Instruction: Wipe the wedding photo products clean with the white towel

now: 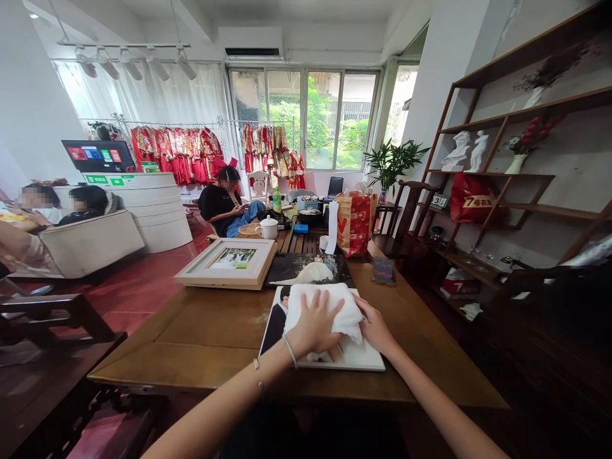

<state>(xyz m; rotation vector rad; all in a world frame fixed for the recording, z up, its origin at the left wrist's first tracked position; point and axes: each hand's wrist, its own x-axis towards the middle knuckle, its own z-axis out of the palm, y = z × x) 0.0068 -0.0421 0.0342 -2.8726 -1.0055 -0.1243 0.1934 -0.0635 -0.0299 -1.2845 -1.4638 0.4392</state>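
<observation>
A folded white towel (348, 311) lies on a photo panel (366, 358) that shows a figure in a dark suit; the towel hides much of the picture. My left hand (313, 328) rests flat on the towel with its fingers spread. At the towel's right edge, my right hand (375, 326) pinches the cloth between thumb and fingers. Just beyond sits a second, dark photo panel (287, 264) with a pale dress in it. To its left is a framed photo (234, 257) in a wide white and pale wood frame.
All this stands on a brown wooden table (205, 338). Farther back are a white lidded mug (268, 227), a red and tan paper bag (354, 223) and a seated person (224, 204). Wooden shelves (507, 121) rise at the right; a dark chair (52, 331) is at the left.
</observation>
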